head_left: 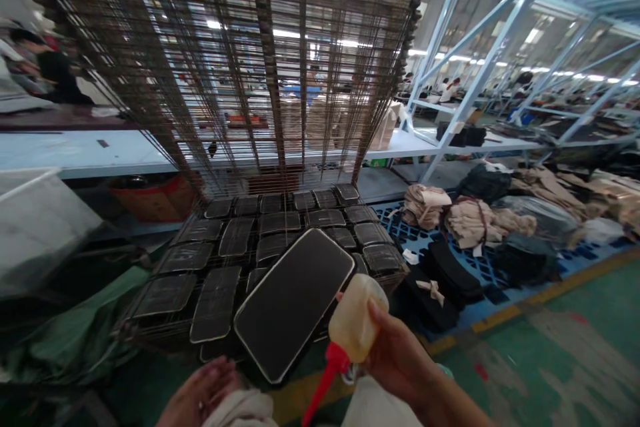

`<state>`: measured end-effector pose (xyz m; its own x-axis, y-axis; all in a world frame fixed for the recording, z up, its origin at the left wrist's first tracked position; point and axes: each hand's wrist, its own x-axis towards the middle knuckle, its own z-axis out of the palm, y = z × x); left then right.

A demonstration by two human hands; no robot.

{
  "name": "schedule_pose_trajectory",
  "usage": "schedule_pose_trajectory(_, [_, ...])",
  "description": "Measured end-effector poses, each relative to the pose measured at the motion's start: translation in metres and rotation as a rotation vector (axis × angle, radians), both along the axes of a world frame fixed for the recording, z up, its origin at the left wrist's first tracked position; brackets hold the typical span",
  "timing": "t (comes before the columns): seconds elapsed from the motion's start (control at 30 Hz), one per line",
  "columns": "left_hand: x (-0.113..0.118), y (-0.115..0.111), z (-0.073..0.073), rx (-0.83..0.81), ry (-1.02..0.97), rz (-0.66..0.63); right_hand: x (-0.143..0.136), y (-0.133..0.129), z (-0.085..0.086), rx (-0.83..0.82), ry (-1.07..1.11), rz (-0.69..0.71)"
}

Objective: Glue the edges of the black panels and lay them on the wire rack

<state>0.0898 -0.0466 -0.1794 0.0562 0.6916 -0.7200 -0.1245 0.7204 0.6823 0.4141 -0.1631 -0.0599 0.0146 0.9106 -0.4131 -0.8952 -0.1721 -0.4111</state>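
1. Right hand (397, 350): wrapped around a squeeze bottle (356, 313); grip closed on its body.
2. Dark panel (295, 307): left of that grip, atop rows of other panels (215, 303); long axis runs from near-left to far-right.
3. Left hand (207, 390): half-curled just beside the panel's near end; cannot tell whether it holds anything, nor which hand is nearer.
4. Bottle: long axis slanted; red nozzle (326, 377) points down-left, toward the wearer.
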Motion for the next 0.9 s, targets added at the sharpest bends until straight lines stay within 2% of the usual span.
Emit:
schedule_pose_trajectory(0.07, [-0.005,0.025,0.038,0.146,-0.003,-0.102,0.007,0.001,0.006,0.026,-0.059,0.089])
schedule_pose_trajectory(0.1, [-0.001,0.034,0.061,0.206,-0.066,-0.222,0.008,0.002,0.008,0.042,-0.09,0.131])
schedule_pose_trajectory(0.2, [0.025,0.046,0.125,0.28,-0.23,-0.523,0.007,0.007,0.013,0.078,-0.179,0.233])
schedule_pose_trajectory(0.23, [0.036,0.046,0.14,0.276,-0.247,-0.586,0.005,0.008,0.013,0.088,-0.205,0.253])
schedule_pose_trajectory(0.3, [0.055,0.042,0.156,0.273,-0.274,-0.682,0.002,0.009,0.013,0.103,-0.242,0.276])
schedule_pose_trajectory(0.37, [0.067,0.037,0.158,0.278,-0.296,-0.721,0.002,0.009,0.014,0.114,-0.265,0.264])
schedule_pose_trajectory(0.43, [0.07,0.035,0.154,0.292,-0.311,-0.714,0.007,0.009,0.02,0.127,-0.285,0.232])
schedule_pose_trajectory(0.57, [0.058,0.034,0.154,0.297,-0.304,-0.716,0.029,0.01,0.05,0.22,-0.348,0.053])
schedule_pose_trajectory(0.73, [0.041,0.038,0.162,0.304,-0.262,-0.817,0.054,0.018,0.092,0.373,-0.525,-0.221])
schedule_pose_trajectory(0.8, [0.037,0.041,0.16,0.314,-0.244,-0.86,0.057,0.021,0.1,0.395,-0.59,-0.281])
schedule_pose_trajectory(0.9, [0.031,0.044,0.153,0.303,-0.224,-0.872,0.057,0.024,0.104,0.408,-0.657,-0.275])
